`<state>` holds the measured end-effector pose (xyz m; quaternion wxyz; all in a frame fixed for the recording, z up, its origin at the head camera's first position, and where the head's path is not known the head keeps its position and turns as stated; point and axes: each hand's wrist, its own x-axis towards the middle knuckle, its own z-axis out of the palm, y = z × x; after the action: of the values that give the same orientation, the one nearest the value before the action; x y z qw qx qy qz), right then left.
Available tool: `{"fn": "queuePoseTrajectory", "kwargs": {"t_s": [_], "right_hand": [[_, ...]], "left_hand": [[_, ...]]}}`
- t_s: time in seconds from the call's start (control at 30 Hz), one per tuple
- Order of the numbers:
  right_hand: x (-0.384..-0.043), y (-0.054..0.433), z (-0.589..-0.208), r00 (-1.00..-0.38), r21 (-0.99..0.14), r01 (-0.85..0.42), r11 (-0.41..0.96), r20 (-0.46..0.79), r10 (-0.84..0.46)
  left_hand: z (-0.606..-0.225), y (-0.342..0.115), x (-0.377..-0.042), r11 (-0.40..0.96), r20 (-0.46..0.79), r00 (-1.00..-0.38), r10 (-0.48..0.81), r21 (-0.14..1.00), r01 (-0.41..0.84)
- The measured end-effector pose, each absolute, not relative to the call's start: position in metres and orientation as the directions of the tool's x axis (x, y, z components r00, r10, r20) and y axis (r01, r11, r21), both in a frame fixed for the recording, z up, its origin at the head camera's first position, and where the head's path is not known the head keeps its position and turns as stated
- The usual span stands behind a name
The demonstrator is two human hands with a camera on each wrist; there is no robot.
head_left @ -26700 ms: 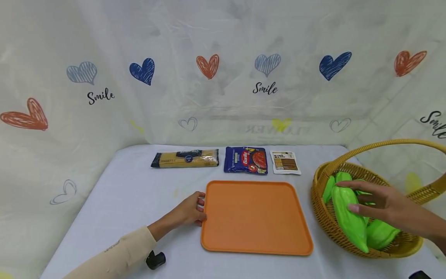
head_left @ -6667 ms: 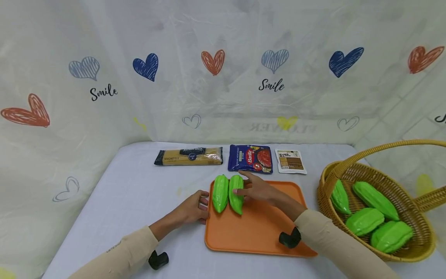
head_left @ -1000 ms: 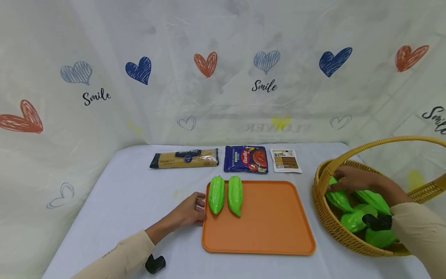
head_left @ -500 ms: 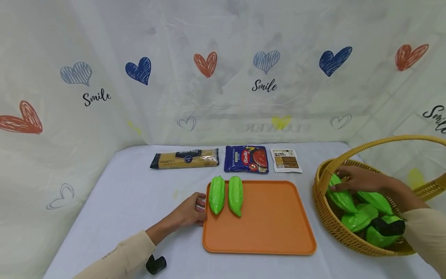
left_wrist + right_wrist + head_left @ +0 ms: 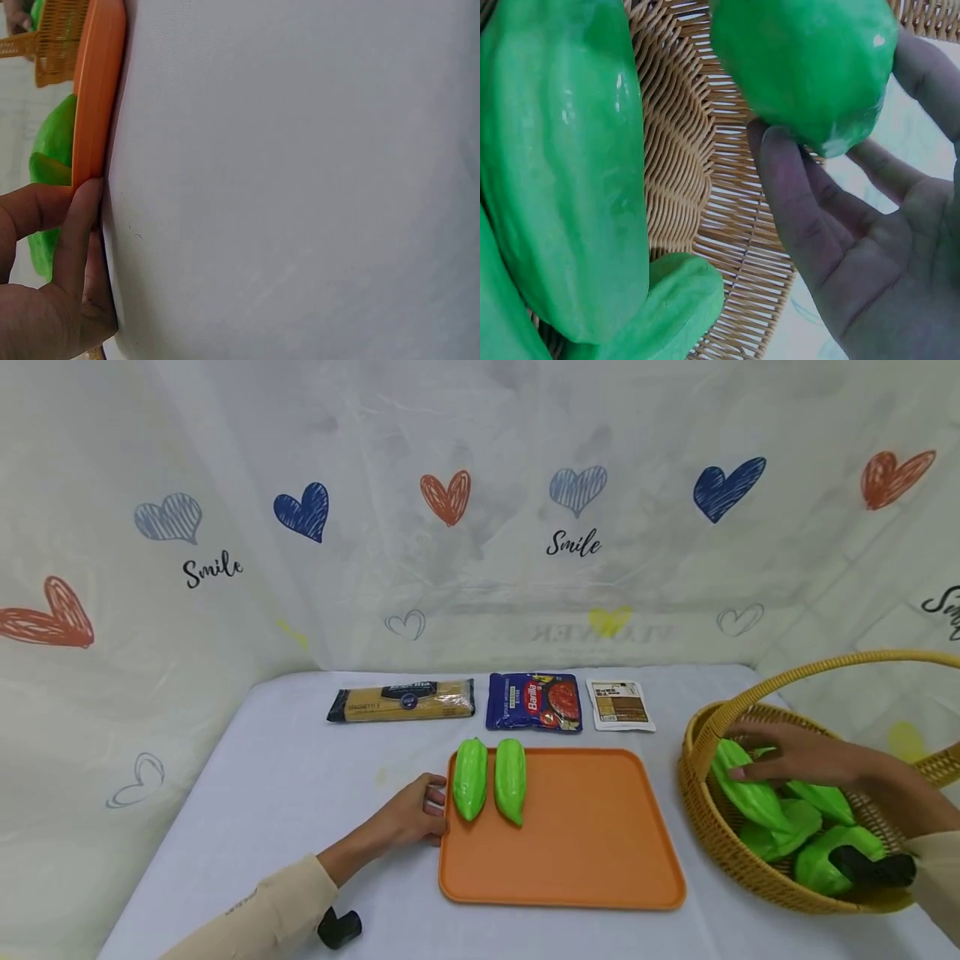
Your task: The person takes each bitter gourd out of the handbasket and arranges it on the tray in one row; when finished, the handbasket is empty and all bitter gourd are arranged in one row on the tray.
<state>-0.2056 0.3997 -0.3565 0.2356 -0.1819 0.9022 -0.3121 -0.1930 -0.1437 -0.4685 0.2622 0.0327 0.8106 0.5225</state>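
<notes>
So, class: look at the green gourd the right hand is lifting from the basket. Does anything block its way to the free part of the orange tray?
Mostly no. The right hand grips a green gourd inside the basket. It must clear the basket's rim and handle. The bare tray is open; two gourds lie at its far left.

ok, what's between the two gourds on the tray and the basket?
In the head view, only bare orange tray and then a strip of white tablecloth lie between the two green gourds and the wicker basket. Nothing else sits there.
</notes>
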Motion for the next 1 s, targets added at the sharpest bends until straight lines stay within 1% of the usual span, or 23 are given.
{"fn": "queuePoseTrajectory", "kwargs": {"t_s": [0.27, 0.57, 0.7, 0.87, 1.0], "right_hand": [[-0.198, 0.4, -0.35, -0.777, -0.646, -0.118, 0.754, -0.412, -0.475], [-0.191, 0.399, -0.345, -0.72, -0.723, -0.082, 0.686, -0.434, -0.542], [-0.19, 0.401, -0.341, -0.711, -0.717, -0.098, 0.69, -0.435, -0.553], [-0.189, 0.401, -0.341, -0.685, -0.704, -0.086, 0.705, -0.472, -0.555], [-0.185, 0.402, -0.339, -0.683, -0.679, -0.128, 0.723, -0.469, -0.561]], "left_hand": [[-0.467, -0.144, -0.191, 0.458, -0.394, -0.859, 0.327, 0.861, -0.22], [-0.469, -0.145, -0.19, 0.461, -0.39, -0.862, 0.323, 0.861, -0.217], [-0.469, -0.145, -0.19, 0.46, -0.387, -0.864, 0.321, 0.861, -0.215], [-0.469, -0.146, -0.19, 0.457, -0.389, -0.864, 0.321, 0.862, -0.219], [-0.468, -0.146, -0.193, 0.453, -0.38, -0.862, 0.336, 0.867, -0.206]]}}
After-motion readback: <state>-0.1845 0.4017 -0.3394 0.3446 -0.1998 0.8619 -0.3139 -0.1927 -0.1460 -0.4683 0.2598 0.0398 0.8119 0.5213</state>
